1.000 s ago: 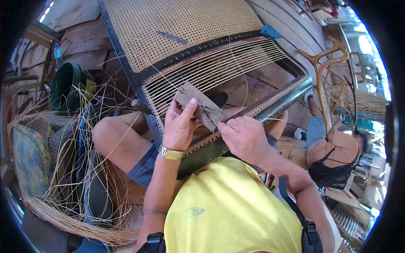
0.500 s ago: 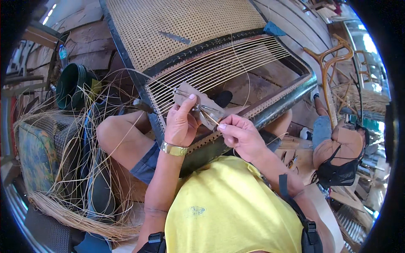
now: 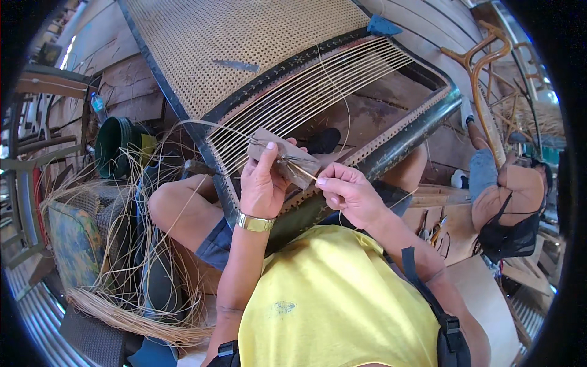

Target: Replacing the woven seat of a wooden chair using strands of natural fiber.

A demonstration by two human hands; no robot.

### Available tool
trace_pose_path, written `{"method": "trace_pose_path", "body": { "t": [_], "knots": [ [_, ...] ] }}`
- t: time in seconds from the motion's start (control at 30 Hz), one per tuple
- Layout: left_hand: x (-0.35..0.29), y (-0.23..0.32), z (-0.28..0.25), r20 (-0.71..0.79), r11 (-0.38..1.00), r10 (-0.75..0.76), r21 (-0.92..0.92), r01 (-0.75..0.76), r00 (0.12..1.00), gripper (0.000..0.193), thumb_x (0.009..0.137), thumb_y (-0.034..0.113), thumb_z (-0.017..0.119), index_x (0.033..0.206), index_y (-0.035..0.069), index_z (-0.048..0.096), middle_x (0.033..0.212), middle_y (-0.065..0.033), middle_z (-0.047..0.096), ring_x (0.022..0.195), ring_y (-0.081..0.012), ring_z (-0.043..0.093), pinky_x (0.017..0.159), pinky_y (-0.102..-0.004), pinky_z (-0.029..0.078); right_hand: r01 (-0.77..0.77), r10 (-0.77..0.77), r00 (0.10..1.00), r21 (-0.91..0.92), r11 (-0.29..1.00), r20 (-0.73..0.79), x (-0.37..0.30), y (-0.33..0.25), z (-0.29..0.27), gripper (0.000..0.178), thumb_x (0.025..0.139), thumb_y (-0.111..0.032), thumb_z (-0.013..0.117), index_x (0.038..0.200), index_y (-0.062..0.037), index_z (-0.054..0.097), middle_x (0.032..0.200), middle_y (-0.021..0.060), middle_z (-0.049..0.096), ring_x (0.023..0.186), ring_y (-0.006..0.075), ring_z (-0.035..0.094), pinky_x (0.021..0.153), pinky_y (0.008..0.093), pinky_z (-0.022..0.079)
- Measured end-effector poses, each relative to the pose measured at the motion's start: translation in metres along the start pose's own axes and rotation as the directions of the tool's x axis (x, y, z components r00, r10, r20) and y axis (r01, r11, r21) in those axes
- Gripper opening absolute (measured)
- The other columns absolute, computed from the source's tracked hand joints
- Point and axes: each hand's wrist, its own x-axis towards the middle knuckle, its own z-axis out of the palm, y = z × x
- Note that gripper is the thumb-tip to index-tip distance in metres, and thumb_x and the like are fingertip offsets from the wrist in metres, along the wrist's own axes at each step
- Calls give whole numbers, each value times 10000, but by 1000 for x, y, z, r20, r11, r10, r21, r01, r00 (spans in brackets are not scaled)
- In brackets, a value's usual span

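Observation:
My left hand (image 3: 260, 189) is closed around a small flat wooden block (image 3: 262, 136) with thin metal pieces on its face, its thumb pressed on top. A cane strand (image 3: 304, 171) runs across the block to my right hand (image 3: 347, 191), which pinches its end between thumb and fingers. On the block's other side, a pale strand (image 3: 215, 124) trails off to the left. Both hands are above the near edge of a dark frame (image 3: 391, 137), which rests across my legs. Parallel cane strands (image 3: 306, 92) are strung over part of its opening.
Beyond lies a woven cane panel (image 3: 244, 30) with a flat metal strip (image 3: 235, 65) on it. A blue cloth (image 3: 383, 25) sits at the frame's corner. Loose cane (image 3: 140, 318) and a dark green bucket (image 3: 113, 147) are at left. Another person (image 3: 513, 196) sits at right.
The view has shifted slightly, so the frame appears a little higher and farther left. Both hands keep their grips, and the block is tilted a little differently.

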Motion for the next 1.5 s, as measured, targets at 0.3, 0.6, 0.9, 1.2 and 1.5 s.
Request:
{"method": "trace_pose_path", "body": {
  "t": [0.3, 0.6, 0.9, 1.2, 1.5],
  "knots": [
    [3, -14, 7, -68, 999, -26, -24, 24, 997, 278, 960, 220, 657, 1147, 42, 553, 1129, -149, 662, 1028, -342, 670, 866, -470, 586, 7, -7, 1000, -26, 1000, 13, -5, 1, -11, 89, 930, -122, 663, 866, -108, 603, 695, -84, 491, 534, 5, 380, 471, 187, 239],
    [7, -5, 3, -7, 977, -120, -175, 117, 993, 355, 963, 281, 647, 1180, 16, 552, 1158, -164, 658, 1114, -356, 636, 960, -520, 542, 22, -24, 1000, -81, 997, -18, -34, -13, -31, 57, 939, -68, 638, 903, -62, 595, 673, -68, 459, 509, 17, 323, 479, 207, 227],
    [11, -5, 8, 58, 992, -57, -108, 63, 997, 247, 984, 245, 621, 1141, 78, 530, 1122, -154, 661, 1014, -354, 679, 851, -493, 594, -88, -97, 954, -573, 815, -285, -118, -25, -152, 159, 937, -179, 661, 1004, -39, 626, 793, -34, 570, 699, 75, 518, 639, 226, 417],
    [0, -21, 15, -62, 995, 57, -83, -62, 996, 283, 955, 232, 665, 1153, 121, 495, 1128, -152, 658, 1028, -381, 663, 880, -518, 566, 174, -470, 868, -985, -13, 160, -76, -53, -12, 603, 862, -139, 734, 1387, 5, 473, 1323, 184, 575, 1229, 249, 560, 1046, 369, 431],
    [-6, -8, -4, 18, 997, 36, -64, -35, 999, 286, 975, 274, 637, 1167, 115, 497, 1153, -134, 642, 1034, -328, 658, 879, -494, 572, 132, -275, 957, -705, 697, -93, -13, -12, 21, 477, 944, -73, 645, 1349, 20, 411, 954, 85, 622, 763, 144, 644, 698, 252, 534]
  ]
}}
